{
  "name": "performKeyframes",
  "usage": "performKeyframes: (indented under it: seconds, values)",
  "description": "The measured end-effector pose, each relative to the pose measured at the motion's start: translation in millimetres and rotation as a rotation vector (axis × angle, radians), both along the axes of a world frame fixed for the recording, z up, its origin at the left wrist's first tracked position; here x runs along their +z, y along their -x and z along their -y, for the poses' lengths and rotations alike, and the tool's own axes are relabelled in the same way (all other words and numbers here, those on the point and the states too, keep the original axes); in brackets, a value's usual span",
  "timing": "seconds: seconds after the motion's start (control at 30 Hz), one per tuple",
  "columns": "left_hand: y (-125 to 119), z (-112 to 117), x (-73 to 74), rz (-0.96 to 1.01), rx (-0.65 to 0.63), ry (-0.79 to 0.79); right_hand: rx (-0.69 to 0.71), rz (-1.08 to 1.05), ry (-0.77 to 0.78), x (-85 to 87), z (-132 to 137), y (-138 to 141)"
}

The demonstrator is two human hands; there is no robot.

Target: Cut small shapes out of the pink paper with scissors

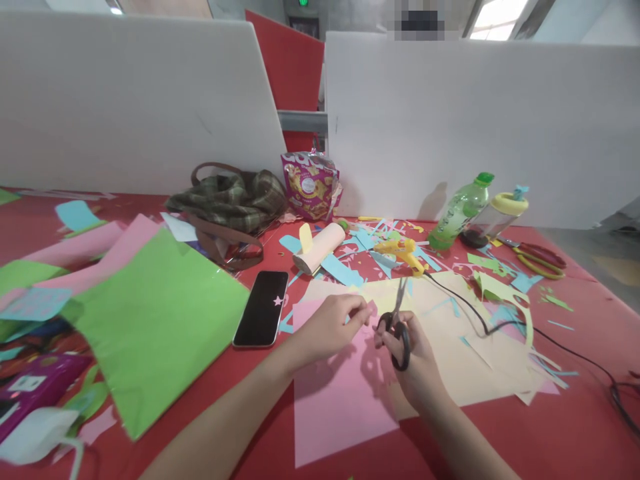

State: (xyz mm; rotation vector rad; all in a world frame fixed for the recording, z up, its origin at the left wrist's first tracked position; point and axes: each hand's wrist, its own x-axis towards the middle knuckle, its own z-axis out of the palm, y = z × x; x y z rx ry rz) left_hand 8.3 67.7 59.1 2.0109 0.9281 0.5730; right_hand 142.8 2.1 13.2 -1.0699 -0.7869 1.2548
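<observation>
My right hand point(417, 360) is closed through the black handles of a pair of scissors point(397, 320), whose blades point away from me. My left hand point(333, 323) is pinched on a small scrap I cannot make out, just left of the scissor handles. Both hands hover over a pink paper sheet point(335, 400) that overlaps a cream sheet point(475, 360) on the red table point(550, 427).
A black phone point(261, 308) lies left of the pink sheet, beside a large green sheet point(160, 320). Behind are a yellow glue gun point(403, 252) with a black cord point(550, 340), a paper roll point(320, 247), a plaid bag point(230, 203), a snack packet point(310, 183), a green bottle point(460, 210), and red scissors point(540, 257).
</observation>
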Motion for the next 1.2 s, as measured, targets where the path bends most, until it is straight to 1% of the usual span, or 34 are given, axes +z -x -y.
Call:
performKeyframes:
  seconds: [0.23,0.33,0.43,0.67,0.9,1.2]
  values:
    - [9.9,-4.3,14.1,0.006,0.075,-0.021,0.315,-0.009,-0.093,-3.6,5.0,4.2]
    - [10.8,-3.8,15.6,-0.015,0.073,-0.023,0.391,0.026,-0.097,-4.3,7.9,3.8]
    - [9.7,-2.8,13.6,-0.051,0.068,-0.024,0.449,0.037,-0.095,-2.5,10.7,3.9]
    - [8.0,-1.6,10.8,-0.057,0.041,-0.013,0.483,0.029,-0.107,-0.9,11.0,5.2]
    - [7.1,-1.5,9.2,-0.076,0.012,-0.015,0.472,0.031,-0.123,-3.6,11.1,4.3]
    - [7.5,-1.2,10.5,-0.083,-0.003,-0.011,0.483,0.002,-0.099,-3.5,11.3,3.8]
